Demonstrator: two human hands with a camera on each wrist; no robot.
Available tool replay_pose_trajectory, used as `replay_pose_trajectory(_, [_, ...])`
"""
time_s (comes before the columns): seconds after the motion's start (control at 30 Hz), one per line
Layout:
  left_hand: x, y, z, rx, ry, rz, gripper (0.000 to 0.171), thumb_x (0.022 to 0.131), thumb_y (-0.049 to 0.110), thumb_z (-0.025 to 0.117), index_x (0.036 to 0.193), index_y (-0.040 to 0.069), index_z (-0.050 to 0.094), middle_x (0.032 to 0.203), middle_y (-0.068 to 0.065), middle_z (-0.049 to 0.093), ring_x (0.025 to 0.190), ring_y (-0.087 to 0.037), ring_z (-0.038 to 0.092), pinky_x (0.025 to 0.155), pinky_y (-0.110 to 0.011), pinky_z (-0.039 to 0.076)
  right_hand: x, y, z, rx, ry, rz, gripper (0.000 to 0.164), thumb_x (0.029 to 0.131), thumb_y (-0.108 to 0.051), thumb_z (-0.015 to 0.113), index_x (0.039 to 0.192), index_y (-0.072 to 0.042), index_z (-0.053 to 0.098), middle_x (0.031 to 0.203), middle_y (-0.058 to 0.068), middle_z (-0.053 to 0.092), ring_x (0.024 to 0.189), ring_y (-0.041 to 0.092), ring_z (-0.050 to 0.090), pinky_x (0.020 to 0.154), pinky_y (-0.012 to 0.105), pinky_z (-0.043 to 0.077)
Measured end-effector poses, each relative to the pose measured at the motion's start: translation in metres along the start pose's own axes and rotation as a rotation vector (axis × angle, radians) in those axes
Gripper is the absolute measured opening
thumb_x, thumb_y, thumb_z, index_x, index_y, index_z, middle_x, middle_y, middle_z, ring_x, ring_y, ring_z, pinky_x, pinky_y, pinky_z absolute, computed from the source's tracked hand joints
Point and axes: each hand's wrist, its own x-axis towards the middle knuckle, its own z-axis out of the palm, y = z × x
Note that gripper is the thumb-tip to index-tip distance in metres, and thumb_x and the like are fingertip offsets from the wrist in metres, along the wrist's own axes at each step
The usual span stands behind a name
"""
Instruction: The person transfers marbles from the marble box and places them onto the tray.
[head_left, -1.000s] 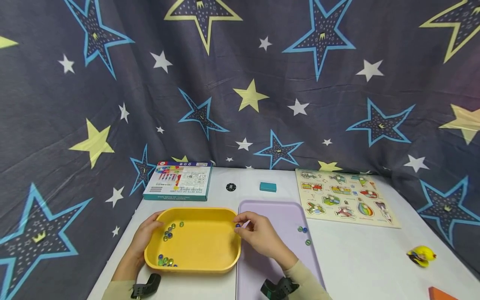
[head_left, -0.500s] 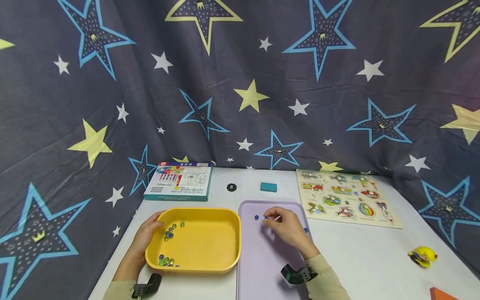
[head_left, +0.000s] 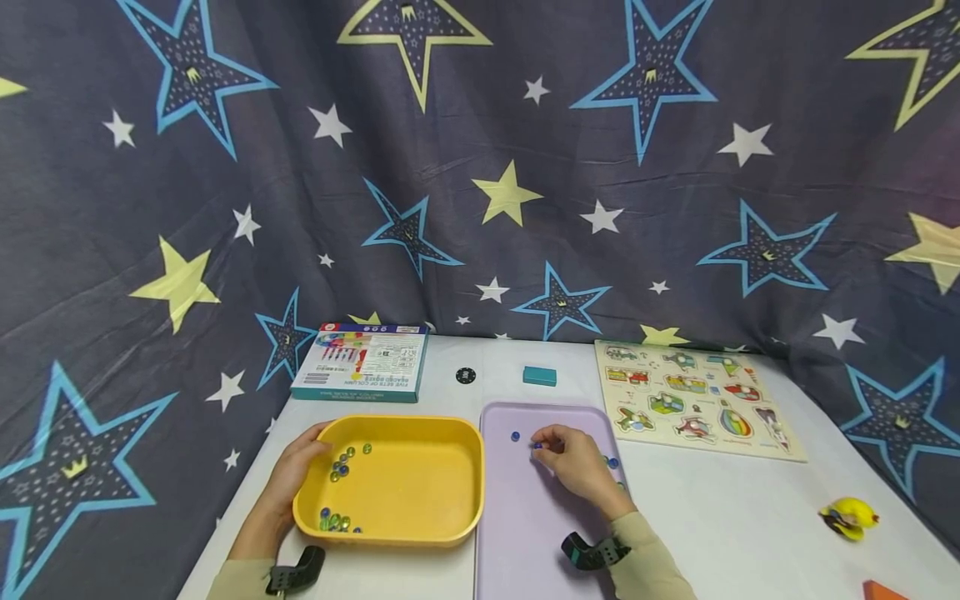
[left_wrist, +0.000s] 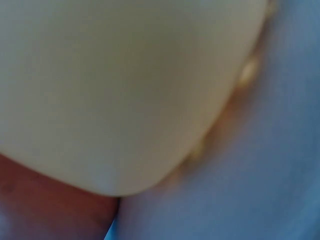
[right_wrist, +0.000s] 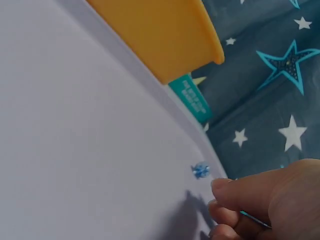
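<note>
In the head view my left hand point(head_left: 292, 471) grips the left rim of a yellow tray point(head_left: 408, 479), thumb over the edge. Several blue and green glass marbles point(head_left: 342, 470) lie inside along its left side. My right hand point(head_left: 577, 463) is above a purple tray point(head_left: 517, 525) and pinches a blue marble point(head_left: 537, 446) at its fingertips. Another blue marble point(head_left: 515, 436) lies on the purple tray just left of those fingers, and it shows as a blue marble point(right_wrist: 201, 170) in the right wrist view. More marbles point(head_left: 612, 463) sit by the tray's right edge, partly behind the hand. The left wrist view is blurred.
Behind the trays are a boxed set point(head_left: 362, 363), a black disc point(head_left: 466, 376) and a teal block point(head_left: 540, 376). A wooden picture puzzle point(head_left: 693, 400) lies back right. A yellow toy duck point(head_left: 850, 518) and an orange piece point(head_left: 881, 591) are at far right.
My right hand has moved right from the yellow tray's rim to over the purple tray with a blue marble, then slightly down. The left hand has kept its place on the rim.
</note>
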Motion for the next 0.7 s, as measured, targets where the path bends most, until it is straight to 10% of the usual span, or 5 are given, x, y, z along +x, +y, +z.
replay_pose_trajectory(0.7, [0.0005, 0.0012, 0.001, -0.001, 0.0, -0.003, 0.041, 0.089, 0.018, 0.039, 0.129, 0.016, 0.045, 0.126, -0.006, 0.048, 0.108, -0.022, 0.045, 0.087, -0.023, 0.041, 0.0007, 0.0065, 0.0103, -0.157, 0.125, -0.064, 0.014, 0.069, -0.016, 0.076, 0.08, -0.018, 0.068, 0.068, -0.009, 0.055, 0.064, 0.007, 0.048, 0.061, 0.027, 0.04])
